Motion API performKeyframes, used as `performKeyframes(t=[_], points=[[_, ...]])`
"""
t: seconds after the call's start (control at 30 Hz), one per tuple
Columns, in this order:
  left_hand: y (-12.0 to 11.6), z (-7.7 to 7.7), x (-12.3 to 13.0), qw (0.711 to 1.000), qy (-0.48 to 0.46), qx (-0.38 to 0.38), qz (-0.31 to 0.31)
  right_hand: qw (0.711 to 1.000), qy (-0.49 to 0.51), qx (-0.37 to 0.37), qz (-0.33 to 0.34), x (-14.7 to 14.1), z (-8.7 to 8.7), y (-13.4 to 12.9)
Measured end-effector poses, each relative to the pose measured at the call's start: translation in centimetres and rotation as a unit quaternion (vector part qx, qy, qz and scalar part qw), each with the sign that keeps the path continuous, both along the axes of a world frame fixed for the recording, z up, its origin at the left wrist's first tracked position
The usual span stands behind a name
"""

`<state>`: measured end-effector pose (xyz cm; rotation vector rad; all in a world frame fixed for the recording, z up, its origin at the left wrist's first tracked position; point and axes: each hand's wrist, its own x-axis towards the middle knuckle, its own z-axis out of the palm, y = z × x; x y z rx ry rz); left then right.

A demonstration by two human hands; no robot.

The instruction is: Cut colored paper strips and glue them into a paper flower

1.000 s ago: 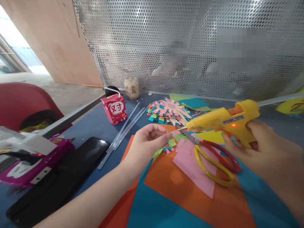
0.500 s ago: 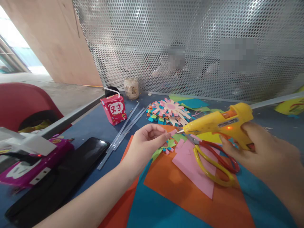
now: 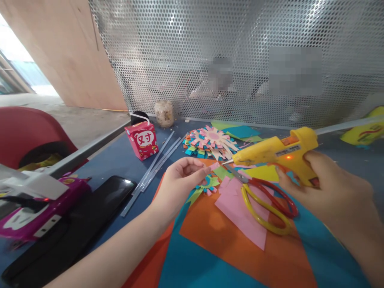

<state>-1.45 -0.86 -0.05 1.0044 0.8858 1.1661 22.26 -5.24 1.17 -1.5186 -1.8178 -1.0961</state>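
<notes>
Two hands in play, both gripping. Left hand pinches a small pink strip between thumb and fingers, mid-scene above the paper pile. Right hand is wrapped around a yellow glue gun, nozzle pointing left at the strip's right end; can't tell if tip and paper touch. Orange light lit on gun body, clear stick running out the back to the right.

Scissors, one red handle and one yellow, lie below the gun, blades toward far left, handles toward near right. They sit on pink paper, which is on an orange sheet. Blue sheet under that, near edge. Yellow paper just past the scissors.

Small fringed flower, green, blue and pink, just right of the left hand, partly hidden by it. Stack of bigger fringed flowers on the far side, beyond the strip.

Left of the hands: loose clear glue sticks, then a red drink box with bent straw, upright. Jar at far edge by the metal mesh. Black phone lies near left, beside a purple box. All on a dark blue table. Red chair off its left side.
</notes>
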Motion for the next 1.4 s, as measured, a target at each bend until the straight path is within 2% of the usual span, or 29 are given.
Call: performKeyframes(t=[0.2,0.3,0.4,0.57,0.67,0.77,0.9,0.97,1.03,1.23,1.4], points=[[0.0,-0.2,-0.1,1.0,0.008,-0.001,-0.007,0.998,-0.049,0.043,0.023,0.6,-0.6,0.3],[0.0,-0.2,-0.1,1.0,0.005,0.0,-0.014,0.997,-0.052,0.047,0.011,0.7,-0.7,0.4],[-0.1,-0.1,-0.1,1.0,0.007,0.001,-0.015,0.999,-0.03,0.018,-0.003,0.6,-0.6,0.4],[0.1,0.0,-0.1,1.0,-0.008,0.016,-0.01,0.999,-0.019,-0.026,0.025,0.8,-0.5,0.5],[0.3,0.0,-0.2,1.0,-0.01,0.022,-0.014,0.994,0.056,-0.091,-0.023,1.0,-0.5,0.7],[0.3,0.0,-0.3,1.0,-0.007,0.02,-0.007,0.964,0.168,-0.162,-0.127,1.7,0.1,1.2],[0.2,0.0,-0.4,1.0,0.004,0.021,-0.001,0.884,0.273,-0.268,-0.27,4.1,1.5,1.6],[0.2,0.1,-0.4,1.0,0.003,0.02,0.004,0.844,0.303,-0.316,-0.311,5.6,1.9,1.8],[0.3,0.1,-0.3,1.0,0.003,0.017,0.007,0.822,0.32,-0.336,-0.331,6.8,1.7,2.0],[0.3,0.1,-0.2,1.0,0.019,0.018,-0.003,0.782,0.346,-0.341,-0.391,8.3,-1.0,3.7],[0.4,0.1,-0.4,0.999,0.027,0.021,-0.001,0.778,0.34,-0.328,-0.415,8.6,-2.0,4.0]])
